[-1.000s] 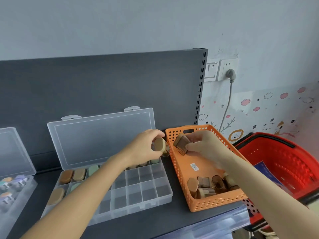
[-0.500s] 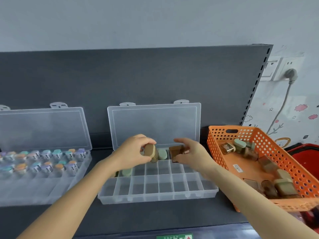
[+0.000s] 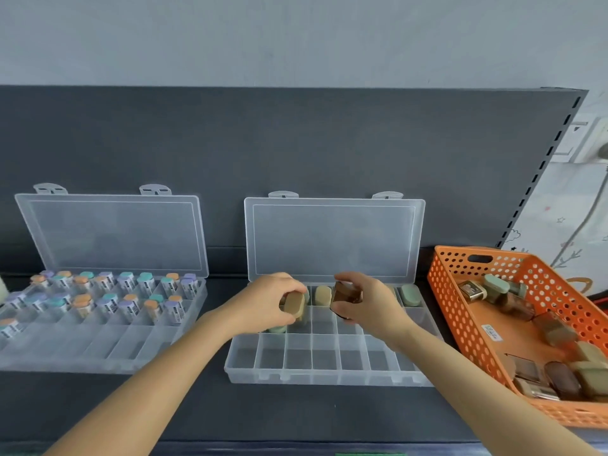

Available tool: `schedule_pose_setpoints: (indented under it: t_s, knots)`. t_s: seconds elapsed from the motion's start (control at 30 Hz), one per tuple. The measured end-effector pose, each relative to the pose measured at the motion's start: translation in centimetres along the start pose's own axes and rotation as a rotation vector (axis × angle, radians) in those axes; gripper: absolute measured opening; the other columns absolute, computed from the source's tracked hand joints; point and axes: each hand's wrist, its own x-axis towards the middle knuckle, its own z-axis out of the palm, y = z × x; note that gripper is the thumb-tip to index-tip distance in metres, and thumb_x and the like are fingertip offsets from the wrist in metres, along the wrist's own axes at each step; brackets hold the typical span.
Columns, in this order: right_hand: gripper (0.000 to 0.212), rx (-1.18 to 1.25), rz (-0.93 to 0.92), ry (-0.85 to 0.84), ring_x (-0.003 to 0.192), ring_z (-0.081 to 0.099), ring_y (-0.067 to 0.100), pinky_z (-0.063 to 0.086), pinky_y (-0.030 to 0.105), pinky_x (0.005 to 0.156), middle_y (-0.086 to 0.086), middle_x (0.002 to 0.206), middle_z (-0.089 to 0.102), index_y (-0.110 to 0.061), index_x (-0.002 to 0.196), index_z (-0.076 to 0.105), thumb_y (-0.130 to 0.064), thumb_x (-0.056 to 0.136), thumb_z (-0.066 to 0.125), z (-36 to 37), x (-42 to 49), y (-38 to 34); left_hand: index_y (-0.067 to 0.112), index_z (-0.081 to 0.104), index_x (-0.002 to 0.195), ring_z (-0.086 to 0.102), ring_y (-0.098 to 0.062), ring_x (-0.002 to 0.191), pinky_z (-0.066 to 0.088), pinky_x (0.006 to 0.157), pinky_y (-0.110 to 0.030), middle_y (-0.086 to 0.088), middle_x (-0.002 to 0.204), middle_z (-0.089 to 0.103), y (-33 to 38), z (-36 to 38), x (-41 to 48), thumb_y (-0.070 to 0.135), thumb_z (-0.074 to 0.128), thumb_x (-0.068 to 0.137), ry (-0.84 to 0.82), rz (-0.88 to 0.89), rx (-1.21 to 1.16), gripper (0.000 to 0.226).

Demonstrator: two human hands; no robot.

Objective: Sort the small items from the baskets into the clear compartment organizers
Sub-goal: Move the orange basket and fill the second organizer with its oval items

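A clear compartment organizer [image 3: 325, 373] lies open in the middle of the dark shelf, lid leaning back. Its back row holds a tan item [image 3: 323, 295] and a green item [image 3: 410, 294]. My left hand [image 3: 266, 304] grips a tan oval item [image 3: 294, 306] over the organizer's middle row. My right hand [image 3: 365, 304] holds a dark brown item [image 3: 345, 296] just right of it, over the same row. An orange perforated basket [image 3: 460, 311] at the right holds several brown, tan and green items.
A second open clear organizer [image 3: 108, 353] at the left holds several small bottles with orange, teal and purple caps. A dark back panel [image 3: 296, 143] rises behind the shelf. A wall socket with a plug [image 3: 598, 149] is at the far right.
The view has swung left, away from the orange basket. Both hands have come from the basket to above the middle organizer, each still holding its item, and have dropped lower over the compartments.
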Motion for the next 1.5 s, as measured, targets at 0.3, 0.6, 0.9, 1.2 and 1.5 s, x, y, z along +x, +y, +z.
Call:
schedule_pose_setpoints:
  t_s: [0.3,0.6,0.9,1.2,1.5]
  knots:
    - [0.028,0.356,0.153,-0.019,0.097,0.064,0.025,0.060,0.029,0.072,0.006,0.104,0.059,-0.011,0.114,0.054,-0.007,0.088,0.062,0.4,-0.3,0.3,0.027,0.050,0.136,0.042,-0.011,0.113,0.037,0.093,-0.026,0.009,0.123,0.052,-0.3,1.4,0.6,0.024,0.067,0.084,-0.118,0.018,0.140,0.054]
    - [0.029,-0.077,-0.114,-0.017,0.097,0.056,0.022,0.051,0.035,0.091,0.006,0.104,0.061,-0.011,0.110,0.058,-0.012,0.083,0.066,1.0,-0.2,0.5,0.032,0.043,0.140,0.037,-0.008,0.123,0.034,0.101,-0.024,0.012,0.136,0.045,-1.2,1.6,-0.5,0.026,0.070,0.083,-0.021,0.011,0.046,0.064]
    - [0.050,-0.413,-0.214,-0.120,0.091,0.049,0.015,0.042,0.021,0.077,-0.003,0.102,0.054,-0.016,0.115,0.056,-0.030,0.073,0.079,2.8,0.9,1.2,0.031,0.044,0.140,0.030,-0.009,0.133,0.033,0.109,-0.030,0.010,0.141,0.041,-1.6,1.3,-1.4,0.028,0.068,0.084,-0.027,-0.032,0.027,0.062]
    - [0.044,-0.535,-0.202,-0.175,0.105,0.044,0.021,0.044,0.030,0.090,0.004,0.115,0.053,-0.017,0.119,0.058,-0.034,0.081,0.070,2.9,0.9,1.8,0.029,0.046,0.139,0.034,-0.006,0.129,0.031,0.105,-0.023,0.010,0.141,0.041,-1.0,1.2,-1.8,0.028,0.066,0.087,-0.017,-0.019,0.022,0.056]
    - [0.065,-0.423,-0.228,-0.100,0.116,0.049,0.021,0.044,0.027,0.096,0.004,0.133,0.050,-0.015,0.139,0.045,-0.031,0.081,0.072,-0.1,-0.6,1.5,0.032,0.045,0.139,0.039,-0.006,0.125,0.032,0.101,-0.021,0.014,0.139,0.043,1.3,0.9,-1.0,0.031,0.066,0.086,-0.033,0.003,0.047,0.057]
